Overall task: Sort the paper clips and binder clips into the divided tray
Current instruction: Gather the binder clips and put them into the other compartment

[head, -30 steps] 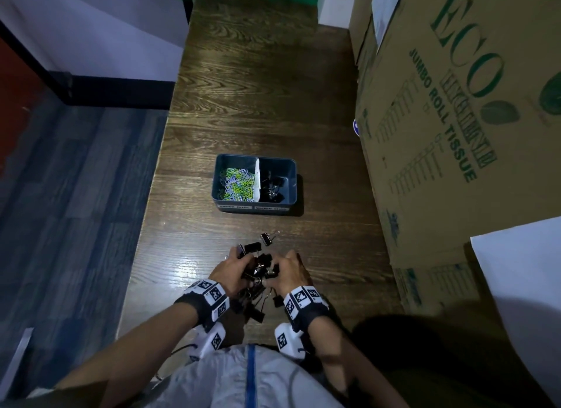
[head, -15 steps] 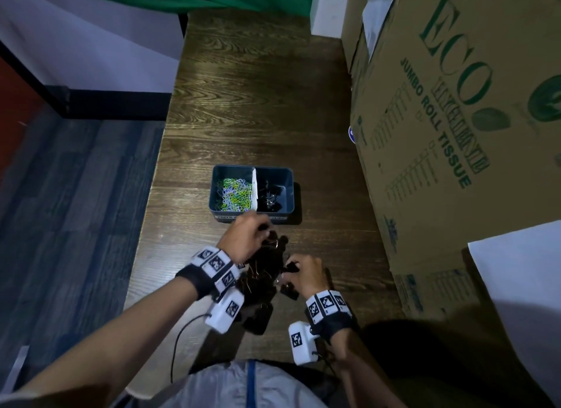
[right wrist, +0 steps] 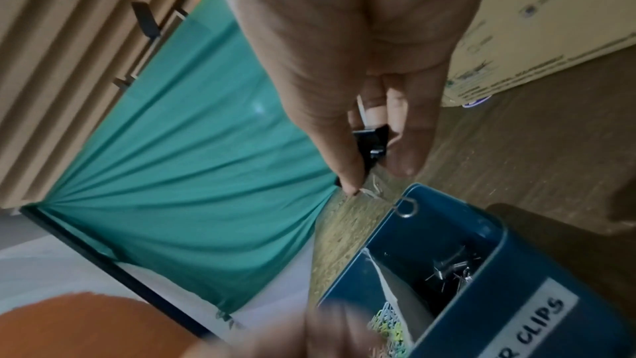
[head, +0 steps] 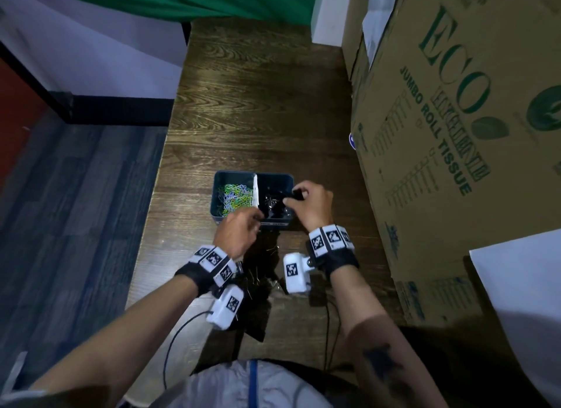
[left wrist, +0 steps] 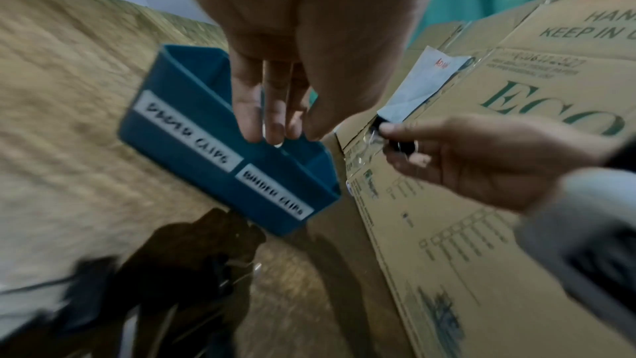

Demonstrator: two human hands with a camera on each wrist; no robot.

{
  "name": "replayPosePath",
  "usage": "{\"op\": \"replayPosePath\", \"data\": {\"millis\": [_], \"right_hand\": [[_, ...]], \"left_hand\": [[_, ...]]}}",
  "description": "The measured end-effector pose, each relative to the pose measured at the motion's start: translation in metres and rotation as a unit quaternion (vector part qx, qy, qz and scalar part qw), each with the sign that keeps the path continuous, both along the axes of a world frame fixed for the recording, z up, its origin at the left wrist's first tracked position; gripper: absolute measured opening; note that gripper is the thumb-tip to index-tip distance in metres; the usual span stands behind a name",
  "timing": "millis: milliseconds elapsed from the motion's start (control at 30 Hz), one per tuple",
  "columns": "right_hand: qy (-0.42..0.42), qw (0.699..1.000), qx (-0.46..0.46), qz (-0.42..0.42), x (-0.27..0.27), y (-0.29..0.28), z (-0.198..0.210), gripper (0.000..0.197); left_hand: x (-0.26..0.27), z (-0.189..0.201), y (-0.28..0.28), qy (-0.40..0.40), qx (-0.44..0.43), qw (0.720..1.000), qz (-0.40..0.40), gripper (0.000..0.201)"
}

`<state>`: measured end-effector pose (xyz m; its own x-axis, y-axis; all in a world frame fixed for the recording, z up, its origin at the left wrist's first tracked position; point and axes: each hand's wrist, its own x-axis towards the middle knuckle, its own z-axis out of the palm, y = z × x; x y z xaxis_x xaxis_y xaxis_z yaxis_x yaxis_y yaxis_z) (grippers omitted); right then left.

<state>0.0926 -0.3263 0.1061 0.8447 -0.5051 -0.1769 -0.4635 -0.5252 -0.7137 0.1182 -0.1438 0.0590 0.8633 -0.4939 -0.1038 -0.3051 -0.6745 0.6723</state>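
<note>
Spillage is the risk in the head view: the right hand (head: 309, 205) pinches a black binder clip (head: 296, 195) above the right rim of the blue divided tray (head: 252, 222), so a loose release could drop it outside. In the left-wrist view the left hand (left wrist: 275, 108) hangs with straight fingers, holding nothing, over the tray's near wall. In the right-wrist view, thumb and fingers grip that glossy clip above the tray's binder-clip compartment.

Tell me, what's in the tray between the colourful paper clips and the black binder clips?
A white divider stands between the paper clips and the binder clips, splitting the tray. The head view shows it best.
</note>
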Motion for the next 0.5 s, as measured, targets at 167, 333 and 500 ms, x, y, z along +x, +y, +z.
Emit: {"op": "replayPosePath", "data": {"millis": [167,333,500], "right_hand": [[-0.046,0.999,0.01,0.007,-0.002,0.004,-0.013,0.025],[0.111,0.989,-0.025,0.093,-0.059,0.012,-0.059,0.036],[0.333,0.917,-0.02,0.22,-0.107,0.028,-0.11,0.111]], "left_hand": [[-0.043,-0.035,0.05,0.08,0.15,0.985,-0.041,0.044],[-0.079,-0.075,0.087,0.143,0.301,0.935,-0.119,0.123],[-0.096,-0.091,0.083,0.112,0.283,0.942,-0.142,0.136]]}}
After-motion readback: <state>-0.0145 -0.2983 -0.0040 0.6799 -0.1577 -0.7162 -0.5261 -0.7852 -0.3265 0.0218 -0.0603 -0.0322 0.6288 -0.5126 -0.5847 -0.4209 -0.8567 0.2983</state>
